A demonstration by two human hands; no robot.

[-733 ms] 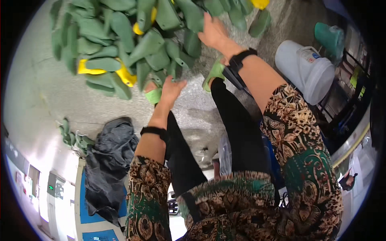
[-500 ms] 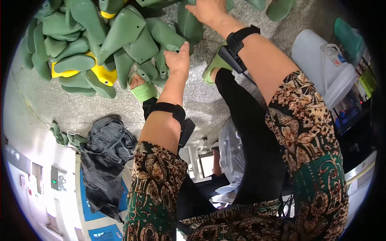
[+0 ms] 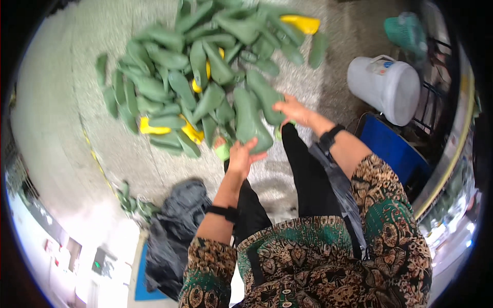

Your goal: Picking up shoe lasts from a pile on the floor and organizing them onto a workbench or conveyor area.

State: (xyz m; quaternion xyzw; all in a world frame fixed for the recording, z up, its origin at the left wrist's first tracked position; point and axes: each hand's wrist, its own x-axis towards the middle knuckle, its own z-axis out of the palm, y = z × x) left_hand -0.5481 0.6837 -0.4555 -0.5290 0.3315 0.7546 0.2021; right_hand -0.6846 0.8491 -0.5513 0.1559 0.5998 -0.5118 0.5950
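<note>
My left hand (image 3: 243, 156) is closed around the near end of a green shoe last (image 3: 249, 120), thumb on top. Just right of it, my right hand (image 3: 297, 110) grips the edge of a second green shoe last (image 3: 264, 95). Both lasts are held above the floor, side by side, over the near side of a heap of green shoe lasts (image 3: 154, 87). Some lasts in the heap have yellow parts, such as a yellow last (image 3: 302, 24) at the far right. The fingers under both held lasts are partly hidden.
A white lidded bucket (image 3: 377, 84) lies on its side at the right, near a green basket (image 3: 405, 32) and a blue panel (image 3: 393, 146). A black plastic bag (image 3: 177, 231) and a smaller bunch of green lasts (image 3: 131, 200) are at the lower left.
The view has shifted, so the whole heap now shows. Both hands have drawn nearer my body, and the two lasts are now raised off the heap.
</note>
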